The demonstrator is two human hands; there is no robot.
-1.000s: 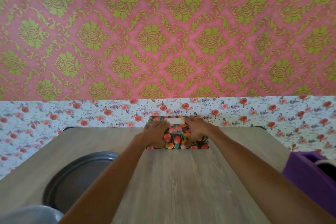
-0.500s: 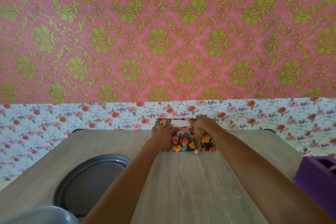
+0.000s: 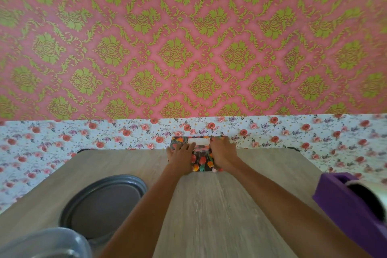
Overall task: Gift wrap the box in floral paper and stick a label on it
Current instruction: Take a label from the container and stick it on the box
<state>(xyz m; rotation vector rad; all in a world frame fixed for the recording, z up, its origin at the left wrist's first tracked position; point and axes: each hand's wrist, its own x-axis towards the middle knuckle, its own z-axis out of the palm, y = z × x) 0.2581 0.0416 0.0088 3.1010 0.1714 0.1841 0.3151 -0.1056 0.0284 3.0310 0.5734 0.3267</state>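
The box [image 3: 202, 161], wrapped in dark paper printed with orange and red flowers, sits at the far edge of the wooden table [image 3: 209, 211]. A white label [image 3: 200, 141] lies along its top far edge. My left hand [image 3: 180, 154] lies flat on the left half of the box, fingers stretched toward the label's left end. My right hand [image 3: 223, 153] covers the right half and grips that side, with fingertips curled down at the front right corner. Both ends of the box are hidden under my hands.
A grey oval tray [image 3: 104, 201] lies at the near left, with a clear plastic lid [image 3: 46, 245] in front of it. A purple tape dispenser [image 3: 351, 205] stands at the right edge. A wall with light floral paper [image 3: 293, 134] rises just behind the box.
My right hand has slid from across the box's front middle to its right side. My left hand's fingers have reached further up toward the label. The box stays in place.
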